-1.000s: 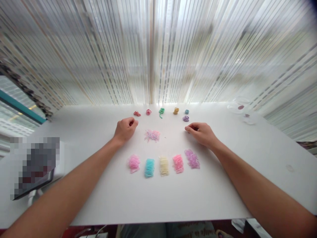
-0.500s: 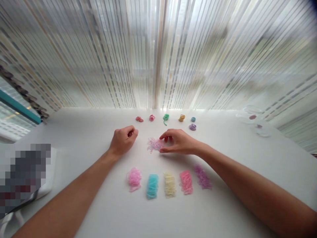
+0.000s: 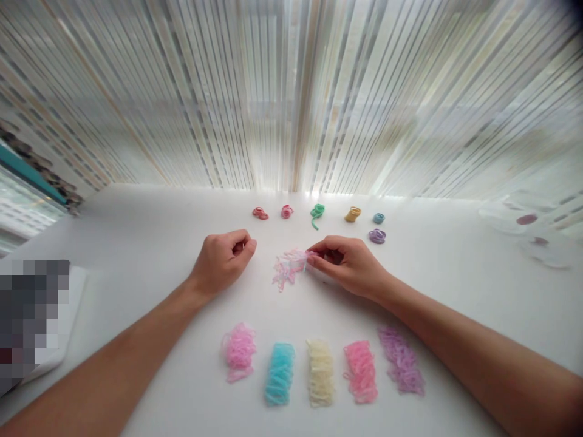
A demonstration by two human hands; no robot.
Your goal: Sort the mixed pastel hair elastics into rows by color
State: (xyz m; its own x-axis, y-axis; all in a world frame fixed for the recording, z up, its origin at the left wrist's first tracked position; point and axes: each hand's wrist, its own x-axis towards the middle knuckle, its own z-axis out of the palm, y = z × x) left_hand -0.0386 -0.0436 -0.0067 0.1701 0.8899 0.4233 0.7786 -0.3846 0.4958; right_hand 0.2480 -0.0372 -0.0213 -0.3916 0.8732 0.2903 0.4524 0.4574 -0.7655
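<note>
A loose pile of pale pink and whitish rubber bands (image 3: 286, 270) lies mid-table between my hands. The fingertips of my right hand (image 3: 344, 261) are pinched on some bands at the pile's right edge. To the left of it, my left hand (image 3: 226, 258) rests on the table with its fingers curled into a fist, apart from the pile; what it holds, if anything, is hidden. Nearer to me are banded heaps in a row: pink (image 3: 240, 351), turquoise (image 3: 279, 374), cream (image 3: 320, 372), coral pink (image 3: 361, 371) and purple (image 3: 401, 361).
Beyond my hands sit small coils: red (image 3: 260, 213), pink (image 3: 286, 212), green (image 3: 317, 211), yellow (image 3: 352, 214), blue (image 3: 379, 218) and violet (image 3: 378, 236). Clear round objects (image 3: 527, 220) stand far right. A striped curtain (image 3: 273, 121) hangs behind the white table (image 3: 150, 230).
My right hand's spread fingers have closed onto the pale pink rubber bands, whose pile has shifted shape. My left hand stays curled. The view has moved slightly closer to the table.
</note>
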